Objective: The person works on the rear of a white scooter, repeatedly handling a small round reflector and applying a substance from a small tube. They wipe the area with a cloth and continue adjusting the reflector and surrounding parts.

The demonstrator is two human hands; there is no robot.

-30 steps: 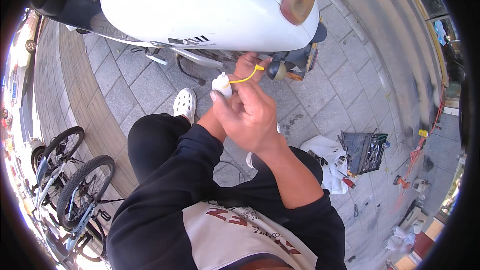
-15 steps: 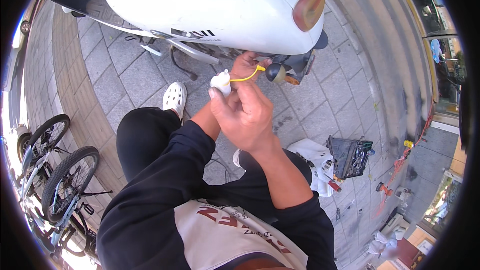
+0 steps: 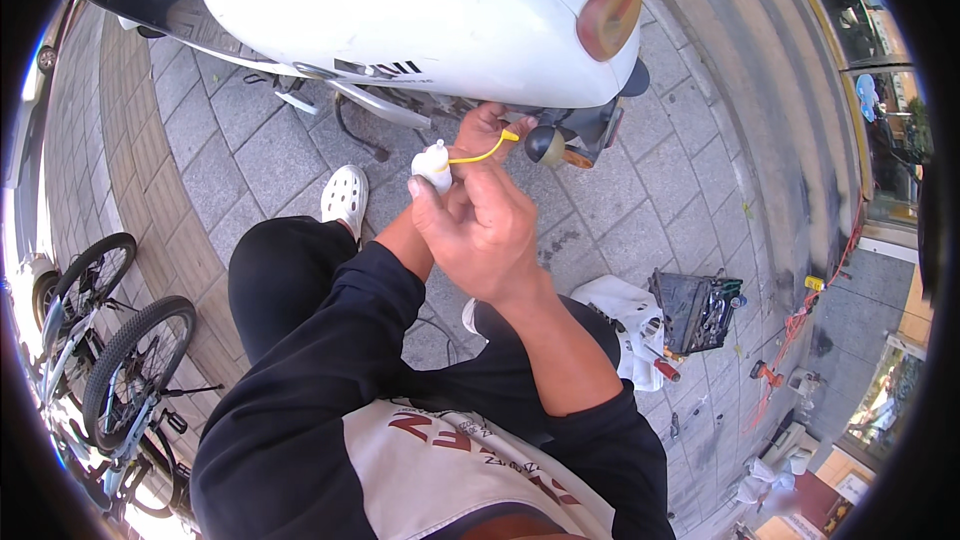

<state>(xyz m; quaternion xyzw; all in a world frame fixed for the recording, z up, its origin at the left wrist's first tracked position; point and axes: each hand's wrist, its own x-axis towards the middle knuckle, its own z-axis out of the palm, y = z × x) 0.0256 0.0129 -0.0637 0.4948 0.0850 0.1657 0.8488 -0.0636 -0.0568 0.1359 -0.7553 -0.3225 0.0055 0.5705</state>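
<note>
My right hand (image 3: 482, 235) is closed around a small white squeeze bottle (image 3: 432, 168), its narrow nozzle pointing up. A yellow cap on a strap (image 3: 488, 151) sticks out from the bottle toward the scooter. Behind it, my left hand (image 3: 484, 126) reaches to the lower edge of the white scooter (image 3: 400, 10), fingers curled; whatever they grip is hidden. Just right of those fingers is the scooter's round turn signal (image 3: 545, 145), dark with an amber part.
An open dark tool case (image 3: 690, 312) lies on the paving at right, beside a white plastic panel (image 3: 615, 315). Bicycles (image 3: 140, 360) stand at left. Steps (image 3: 740, 50) curve along the right side, with a red cord (image 3: 800, 315) near them. My white clog (image 3: 345, 198) is below the scooter.
The whole view has shifted slightly, moving the scene a little to the left. Both hands keep their places relative to the scooter, and the bottle stays in my right hand.
</note>
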